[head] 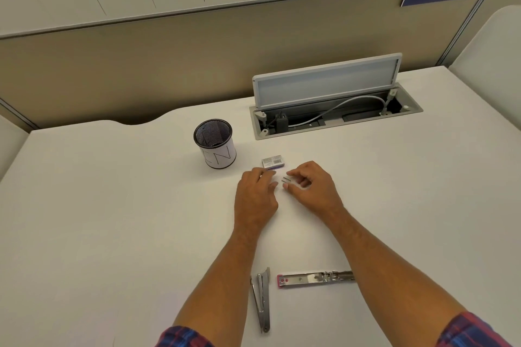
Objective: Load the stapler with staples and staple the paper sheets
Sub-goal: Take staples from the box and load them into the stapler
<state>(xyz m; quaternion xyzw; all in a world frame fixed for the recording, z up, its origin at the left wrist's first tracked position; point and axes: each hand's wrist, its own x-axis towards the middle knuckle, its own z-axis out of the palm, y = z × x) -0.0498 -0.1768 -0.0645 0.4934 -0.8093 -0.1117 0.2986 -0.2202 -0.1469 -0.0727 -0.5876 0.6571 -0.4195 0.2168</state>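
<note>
A small staple box (272,162) lies on the white desk (112,220), just beyond my hands. My left hand (255,197) rests palm down beside it, fingertips near the box. My right hand (313,186) pinches a short strip of staples (286,179) between thumb and fingers, just above the desk. Near the front edge the stapler lies opened out flat: its pink-tipped metal base and magazine (313,279) point left, partly hidden under my right forearm. A separate silver staple remover (262,300) lies to its left. No paper sheets are in view.
A black mesh pen cup (215,144) with a white label stands left of the box. An open cable hatch (335,110) with its raised lid sits at the back right. A beige partition borders the desk's far side.
</note>
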